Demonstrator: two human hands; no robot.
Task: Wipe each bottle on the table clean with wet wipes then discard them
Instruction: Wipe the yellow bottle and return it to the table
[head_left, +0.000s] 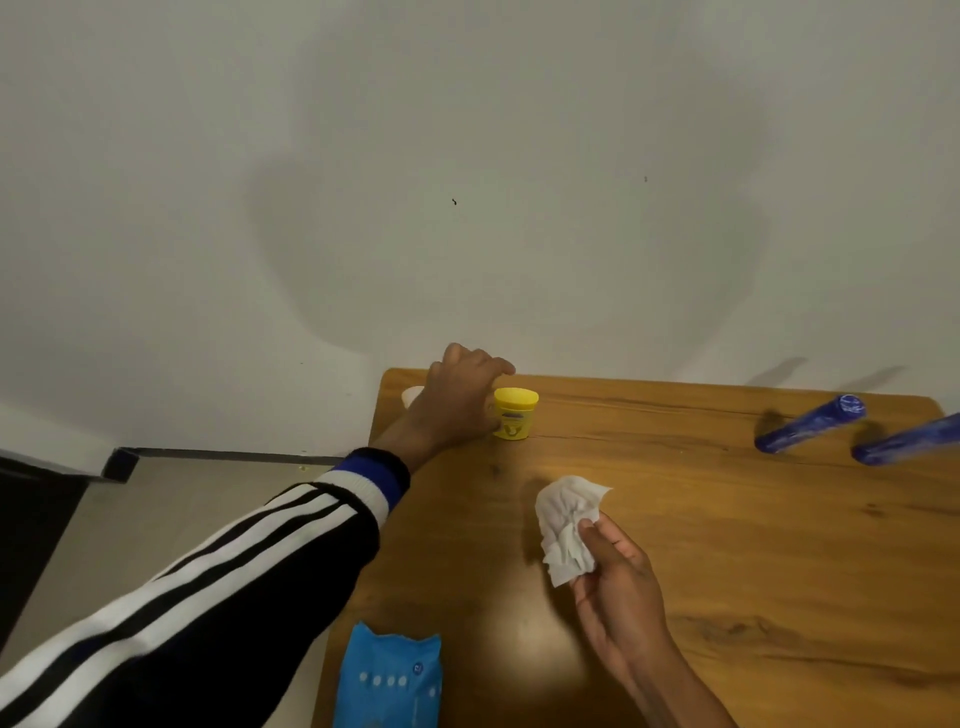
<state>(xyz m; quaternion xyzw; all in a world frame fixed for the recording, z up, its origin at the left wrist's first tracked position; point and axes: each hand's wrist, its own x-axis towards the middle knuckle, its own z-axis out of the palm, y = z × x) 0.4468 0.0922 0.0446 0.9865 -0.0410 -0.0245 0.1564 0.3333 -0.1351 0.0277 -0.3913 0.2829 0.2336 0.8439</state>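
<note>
- Left hand (460, 395): reaches to the far-left desk corner, fingers curled beside the yellow jar (514, 414); whether it grips the jar cannot be told.
- Right hand (621, 587): pinches a crumpled wet wipe (566, 525) above the desk (727, 571).
- Two blue bottles (810, 423) lie far right; wipe pack (389, 680) at the near edge.
- Progress, judged: jar wiping is pending; discarding remains.

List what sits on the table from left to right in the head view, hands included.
blue wet wipes pack → left hand → yellow jar → white wet wipe → right hand → first blue bottle → second blue bottle
</note>
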